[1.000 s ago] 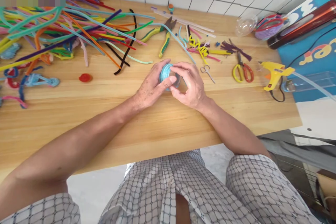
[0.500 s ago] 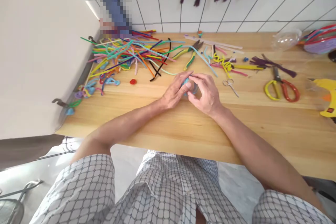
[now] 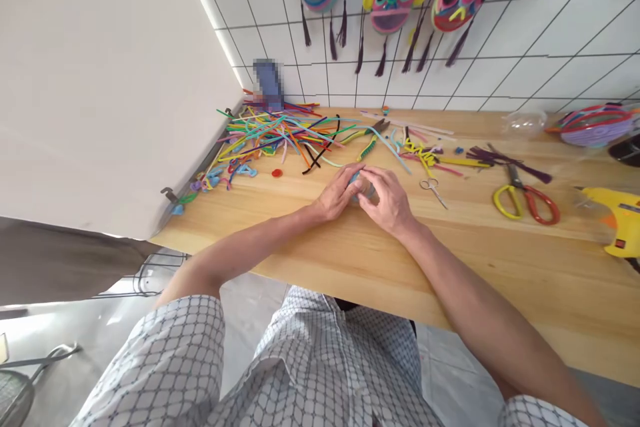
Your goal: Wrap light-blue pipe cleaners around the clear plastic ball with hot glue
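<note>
Wood table, left to right. Far left: heap of multicoloured fuzzy sticks, twisted pale-blue bits along its near side. Red disc lies just right of those, flat, on its own.

Left hand: fingers together, curled round the left side of a small blue round piece, thumb across it. Piece sits between both hands near mid-table, mostly covered; can't tell if it touches the wood. Green-and-yellow pliers lie beyond, handles spread.

Right hand: half open, thumb and fingers in a C on the piece's right side, fingertips close to the left hand's. Three masks hang on the tiled wall beyond.

Right of hands: yellow coil, small scissors nearer, purple fibres, red-and-yellow scissors just nearer. Far right: yellow glue gun.
</note>
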Demonstrator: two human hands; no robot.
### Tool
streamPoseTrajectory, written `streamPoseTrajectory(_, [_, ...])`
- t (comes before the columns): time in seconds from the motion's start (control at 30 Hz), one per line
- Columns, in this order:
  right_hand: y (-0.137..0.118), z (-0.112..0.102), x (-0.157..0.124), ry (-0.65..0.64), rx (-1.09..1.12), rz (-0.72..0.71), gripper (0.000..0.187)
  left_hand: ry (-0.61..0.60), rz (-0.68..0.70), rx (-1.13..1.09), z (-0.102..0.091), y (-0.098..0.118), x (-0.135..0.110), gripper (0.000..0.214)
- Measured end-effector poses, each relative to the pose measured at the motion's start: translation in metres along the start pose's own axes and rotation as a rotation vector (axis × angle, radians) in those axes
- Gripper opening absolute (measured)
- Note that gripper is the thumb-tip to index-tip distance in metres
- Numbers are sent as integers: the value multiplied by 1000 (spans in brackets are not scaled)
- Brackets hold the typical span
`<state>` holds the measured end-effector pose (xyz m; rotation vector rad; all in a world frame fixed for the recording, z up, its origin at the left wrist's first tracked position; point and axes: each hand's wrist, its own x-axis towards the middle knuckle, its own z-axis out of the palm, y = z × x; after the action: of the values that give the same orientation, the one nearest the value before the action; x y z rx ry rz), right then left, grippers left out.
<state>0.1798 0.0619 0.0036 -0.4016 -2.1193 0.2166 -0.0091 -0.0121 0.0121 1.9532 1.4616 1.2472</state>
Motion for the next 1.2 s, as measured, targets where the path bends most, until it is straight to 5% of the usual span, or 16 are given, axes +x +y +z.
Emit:
streamPoseTrajectory(0.67, [-2,-17,-5,-61,27,115,53,13,143,-179,7,-12,-6,59])
streamPoseTrajectory(1.2, [-6,-27,-16,-108,-33,278,54,-35,115,-5,21,-6,-8,62])
